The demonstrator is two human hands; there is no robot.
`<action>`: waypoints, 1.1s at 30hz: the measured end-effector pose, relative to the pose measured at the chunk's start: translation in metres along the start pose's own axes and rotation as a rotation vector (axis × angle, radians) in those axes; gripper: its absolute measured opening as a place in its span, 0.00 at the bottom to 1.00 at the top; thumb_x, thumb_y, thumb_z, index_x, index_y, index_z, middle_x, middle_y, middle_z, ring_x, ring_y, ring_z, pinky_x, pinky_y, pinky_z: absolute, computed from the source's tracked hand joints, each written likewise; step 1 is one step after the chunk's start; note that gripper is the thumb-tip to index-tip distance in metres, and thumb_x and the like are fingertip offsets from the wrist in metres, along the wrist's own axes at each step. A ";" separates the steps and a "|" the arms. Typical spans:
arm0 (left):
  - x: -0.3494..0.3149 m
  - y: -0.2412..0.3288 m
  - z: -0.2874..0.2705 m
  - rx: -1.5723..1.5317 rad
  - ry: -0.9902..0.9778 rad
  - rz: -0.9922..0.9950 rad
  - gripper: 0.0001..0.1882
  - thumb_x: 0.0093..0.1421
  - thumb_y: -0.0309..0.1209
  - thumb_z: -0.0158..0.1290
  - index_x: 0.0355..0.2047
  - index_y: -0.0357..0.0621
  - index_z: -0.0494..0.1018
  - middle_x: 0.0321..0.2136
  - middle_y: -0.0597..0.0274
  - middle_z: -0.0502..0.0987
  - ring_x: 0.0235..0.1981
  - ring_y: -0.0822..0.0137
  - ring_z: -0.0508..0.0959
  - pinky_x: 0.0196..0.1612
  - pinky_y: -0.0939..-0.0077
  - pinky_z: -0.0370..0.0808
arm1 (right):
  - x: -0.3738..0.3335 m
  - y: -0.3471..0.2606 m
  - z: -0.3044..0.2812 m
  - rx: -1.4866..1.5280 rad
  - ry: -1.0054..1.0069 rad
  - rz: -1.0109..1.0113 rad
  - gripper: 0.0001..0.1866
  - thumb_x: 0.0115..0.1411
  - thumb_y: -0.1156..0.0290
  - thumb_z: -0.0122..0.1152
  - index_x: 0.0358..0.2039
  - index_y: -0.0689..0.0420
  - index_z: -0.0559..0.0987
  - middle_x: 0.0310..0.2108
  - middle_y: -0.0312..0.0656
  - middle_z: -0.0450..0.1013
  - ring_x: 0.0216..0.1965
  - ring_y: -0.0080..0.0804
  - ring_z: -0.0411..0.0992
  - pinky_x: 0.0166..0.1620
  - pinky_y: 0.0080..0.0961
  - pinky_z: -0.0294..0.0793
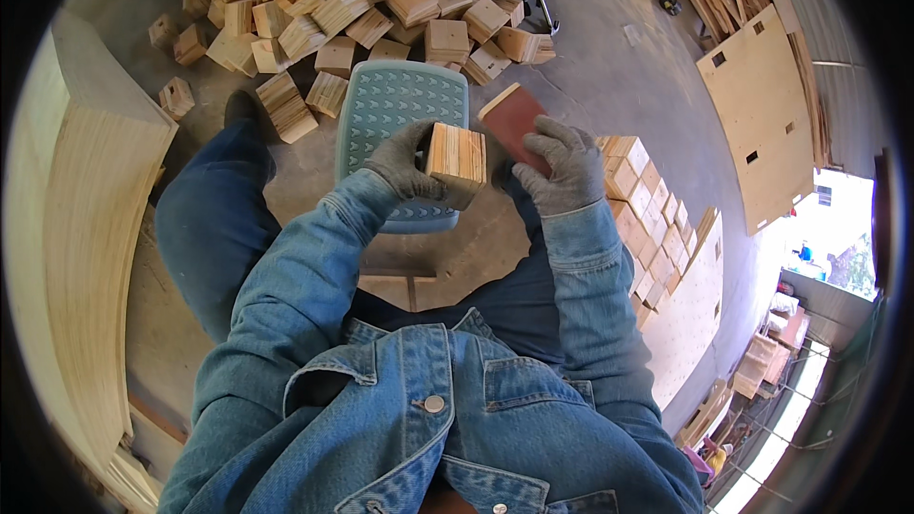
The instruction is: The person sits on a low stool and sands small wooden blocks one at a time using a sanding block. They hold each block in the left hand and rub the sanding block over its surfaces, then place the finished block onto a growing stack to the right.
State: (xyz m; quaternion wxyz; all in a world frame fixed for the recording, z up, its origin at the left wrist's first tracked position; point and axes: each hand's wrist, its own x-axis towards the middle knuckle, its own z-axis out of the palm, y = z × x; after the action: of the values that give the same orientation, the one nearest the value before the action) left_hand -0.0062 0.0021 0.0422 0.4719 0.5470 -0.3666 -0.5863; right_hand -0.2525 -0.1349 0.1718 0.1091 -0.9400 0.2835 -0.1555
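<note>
My left hand [404, 164], in a grey glove, is closed around a wooden block [457, 154] with layered, plywood-like sides. The block is held over a light blue-green plastic stool [404, 86] with a patterned top. In my right hand [564, 169], also gloved in grey, is a flat sanding block [514, 122] with a reddish-brown face and a pale wooden edge. It is tilted, to the right of the wooden block and apart from it. The fingers of my right hand wrap its near right end.
A big heap of wooden blocks [333, 5] lies on the floor beyond the stool. Neatly stacked blocks [652, 214] stand on a board at my right. Tall layered panels [95, 190] rise on my left. Sheets with cut holes [762, 114] lie at the far right.
</note>
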 end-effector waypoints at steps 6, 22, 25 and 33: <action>-0.004 0.013 0.002 0.060 -0.002 -0.043 0.66 0.31 0.33 0.82 0.72 0.46 0.61 0.65 0.56 0.73 0.66 0.56 0.73 0.70 0.60 0.73 | -0.018 -0.031 0.011 0.318 -0.092 0.072 0.25 0.43 0.64 0.82 0.45 0.51 0.87 0.57 0.44 0.79 0.57 0.50 0.75 0.62 0.47 0.74; -0.004 0.000 0.005 0.014 0.021 0.051 0.64 0.32 0.34 0.82 0.71 0.43 0.62 0.63 0.55 0.74 0.65 0.57 0.74 0.70 0.62 0.72 | -0.022 -0.027 0.031 0.456 -0.003 0.237 0.24 0.43 0.68 0.83 0.43 0.56 0.87 0.53 0.47 0.81 0.55 0.48 0.78 0.60 0.40 0.76; -0.003 0.001 0.001 0.158 0.052 0.097 0.63 0.31 0.38 0.83 0.69 0.43 0.64 0.61 0.54 0.75 0.63 0.57 0.75 0.69 0.63 0.73 | -0.024 -0.008 0.022 0.115 0.037 0.344 0.26 0.43 0.70 0.83 0.45 0.57 0.87 0.53 0.48 0.81 0.55 0.49 0.78 0.60 0.39 0.77; 0.006 -0.011 -0.004 0.299 0.447 0.290 0.65 0.31 0.38 0.82 0.70 0.44 0.59 0.62 0.52 0.71 0.64 0.55 0.74 0.70 0.61 0.73 | -0.038 -0.008 0.041 0.363 0.198 0.477 0.29 0.46 0.71 0.85 0.50 0.57 0.85 0.59 0.51 0.77 0.59 0.47 0.76 0.62 0.37 0.78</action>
State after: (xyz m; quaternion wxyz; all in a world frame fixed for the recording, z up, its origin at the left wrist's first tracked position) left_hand -0.0033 0.0000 0.0294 0.5339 0.6677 -0.4101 -0.3176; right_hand -0.2643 -0.1022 0.1274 0.2805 -0.7924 0.4728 -0.2644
